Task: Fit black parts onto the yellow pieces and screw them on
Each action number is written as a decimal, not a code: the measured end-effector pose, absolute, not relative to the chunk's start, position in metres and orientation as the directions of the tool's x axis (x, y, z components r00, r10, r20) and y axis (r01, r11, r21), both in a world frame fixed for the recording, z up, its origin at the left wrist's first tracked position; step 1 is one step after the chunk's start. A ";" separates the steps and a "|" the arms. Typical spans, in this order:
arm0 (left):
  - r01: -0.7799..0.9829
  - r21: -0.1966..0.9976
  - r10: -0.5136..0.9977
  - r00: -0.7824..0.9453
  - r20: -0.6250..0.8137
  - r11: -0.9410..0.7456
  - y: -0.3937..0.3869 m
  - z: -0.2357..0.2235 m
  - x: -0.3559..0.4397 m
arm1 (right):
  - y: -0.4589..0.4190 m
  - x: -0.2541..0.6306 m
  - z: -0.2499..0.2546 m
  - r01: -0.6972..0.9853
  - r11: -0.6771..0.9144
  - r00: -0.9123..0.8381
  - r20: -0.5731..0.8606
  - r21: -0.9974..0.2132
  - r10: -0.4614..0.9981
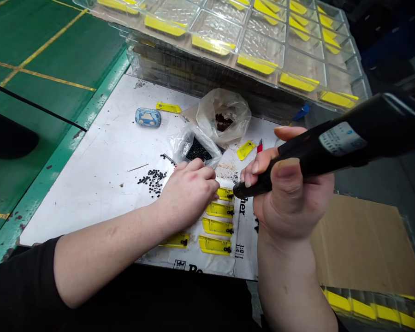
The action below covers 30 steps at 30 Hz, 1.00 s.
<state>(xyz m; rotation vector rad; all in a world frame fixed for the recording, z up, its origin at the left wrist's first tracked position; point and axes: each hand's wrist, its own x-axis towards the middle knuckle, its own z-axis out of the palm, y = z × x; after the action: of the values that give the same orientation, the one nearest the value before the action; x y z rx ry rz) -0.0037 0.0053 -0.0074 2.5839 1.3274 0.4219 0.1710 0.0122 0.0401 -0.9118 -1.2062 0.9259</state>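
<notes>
My right hand (290, 193) is closed around a black electric screwdriver (332, 145), its tip down at the end of the top yellow plastic part (224, 193). My left hand (188, 191) lies on that same part with fingers curled and pinched at its edge; whether it grips something small is hidden. Below it, a column of yellow parts (217, 227) with black fittings lies on a white sheet (100, 175). One more yellow part (176, 240) lies beside my left forearm. A scatter of small black screws (154, 179) sits just left of my left hand.
A clear bag of black screws (198, 150) and a second bag with dark bits (224, 115) stand behind the hands. A blue tin (147, 117) and loose yellow parts (168, 108) lie further back. Clear trays of yellow parts (256, 41) are stacked behind. Cardboard (363, 244) lies right.
</notes>
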 end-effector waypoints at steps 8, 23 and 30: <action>0.760 0.302 0.816 0.556 0.156 -0.576 0.004 -0.007 -0.003 | 0.012 0.172 0.038 -0.068 0.321 0.105 0.313 -0.944 0.944; 0.794 0.273 0.837 0.538 0.103 -0.544 0.004 -0.003 -0.003 | 0.021 0.176 0.033 -0.297 0.336 0.037 0.341 -0.894 0.939; 0.808 0.289 0.854 0.513 0.081 -0.513 0.004 -0.001 -0.001 | 0.021 0.182 0.028 -0.304 0.263 0.016 0.271 -0.916 0.963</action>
<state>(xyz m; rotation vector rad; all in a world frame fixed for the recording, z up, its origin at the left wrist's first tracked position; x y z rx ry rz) -0.0012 0.0044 -0.0007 2.5407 1.4172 0.3148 0.1823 0.0215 0.0280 -0.7747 -1.1172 1.1562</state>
